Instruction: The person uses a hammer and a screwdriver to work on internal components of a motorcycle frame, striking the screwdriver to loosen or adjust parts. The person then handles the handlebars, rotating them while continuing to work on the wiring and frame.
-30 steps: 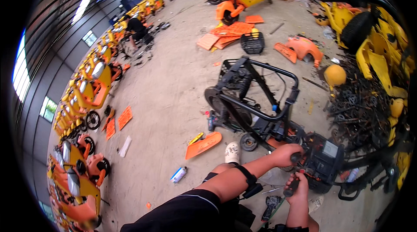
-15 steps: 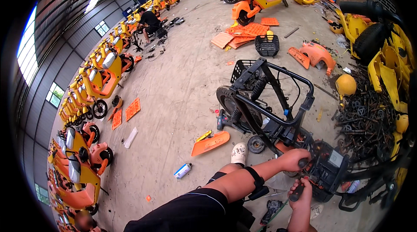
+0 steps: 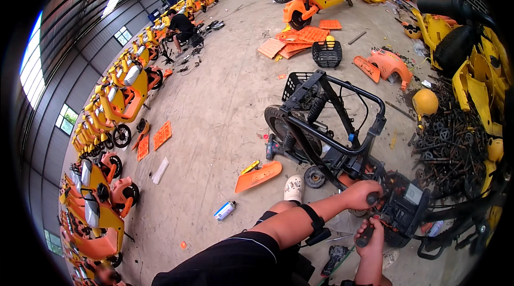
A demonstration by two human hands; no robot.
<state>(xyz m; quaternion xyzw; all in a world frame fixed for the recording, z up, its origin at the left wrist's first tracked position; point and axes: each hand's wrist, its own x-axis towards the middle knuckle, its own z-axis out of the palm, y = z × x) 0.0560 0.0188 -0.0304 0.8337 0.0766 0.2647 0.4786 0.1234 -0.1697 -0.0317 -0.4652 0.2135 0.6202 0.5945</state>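
My left hand [image 3: 361,195] is closed around a dark, round-ended handle [image 3: 372,198]. My right hand [image 3: 373,232] grips a second dark handle [image 3: 364,236] just below it. Red shows near the right-hand handle; both seem to belong to one two-handled tool, like a cutter, whose working end I cannot make out. Both hands are at the near end of a stripped black scooter frame [image 3: 326,130], which lies with its wheel [image 3: 292,128] on the far side. Beside the hands is a black housing [image 3: 404,208] with a pale label and exposed wiring.
A power drill [image 3: 335,259] lies below my arms, another [image 3: 273,147] by the wheel. An orange panel [image 3: 259,177] and spray can [image 3: 225,210] lie left of my foot. Dark metal parts [image 3: 450,147] are heaped at right. Scooters [image 3: 128,90] line the left; a person [image 3: 182,28] works farther off.
The view has shifted very slightly. Both hands keep their grip on the handles at about the same place, and the scooter frame has not visibly moved.
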